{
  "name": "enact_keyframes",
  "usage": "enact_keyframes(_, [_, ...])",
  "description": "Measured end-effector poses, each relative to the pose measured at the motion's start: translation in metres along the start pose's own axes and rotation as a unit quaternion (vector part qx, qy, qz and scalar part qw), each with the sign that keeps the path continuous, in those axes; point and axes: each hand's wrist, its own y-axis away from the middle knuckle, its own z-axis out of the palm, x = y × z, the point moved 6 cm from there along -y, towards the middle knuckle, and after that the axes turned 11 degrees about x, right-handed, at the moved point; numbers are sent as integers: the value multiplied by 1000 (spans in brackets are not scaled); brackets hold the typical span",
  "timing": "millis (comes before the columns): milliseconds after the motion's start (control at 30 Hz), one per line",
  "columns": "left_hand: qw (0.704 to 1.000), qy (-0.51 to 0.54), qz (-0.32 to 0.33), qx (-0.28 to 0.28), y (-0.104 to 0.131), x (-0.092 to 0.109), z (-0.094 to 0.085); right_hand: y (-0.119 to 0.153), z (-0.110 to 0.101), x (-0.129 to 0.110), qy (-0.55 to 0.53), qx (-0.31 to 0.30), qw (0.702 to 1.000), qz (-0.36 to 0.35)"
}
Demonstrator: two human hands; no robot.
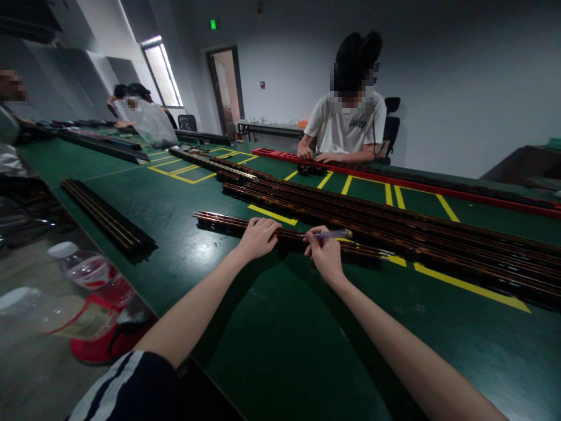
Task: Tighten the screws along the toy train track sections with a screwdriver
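A long black rail with copper-coloured strips (221, 221) lies on the green table in front of me. My left hand (261, 237) is closed over its middle, fingers curled across the far side. Between the fingers of my right hand (323, 251) is a small screwdriver with a clear purplish handle (335, 234), its capped end pointing right. The blade end reaches left toward the rail; its tip is too small to make out, so I cannot tell whether it touches. Just beyond lies a wide bundle of similar rails (372, 219).
Another black rail (107, 216) lies at the left table edge. Plastic bottles (90, 272) stand below that edge. Yellow tape (471, 286) marks the green table (280, 327). Across from me, a person (350, 126) works beside a long red rail (438, 188). Other people sit far left.
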Motion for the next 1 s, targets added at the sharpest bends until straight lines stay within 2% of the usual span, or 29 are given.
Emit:
enact_keyframes(200, [1000,3,6,2,0,1,2,0,-3,3,-15,27,999,16])
enact_keyframes(800, [1000,-15,4,9,1,-4,6,0,-5,3,-41,48,998,28])
enact_keyframes(1000, [1000,-9,2,4,1,-5,6,-1,-1,5,-24,14,999,17])
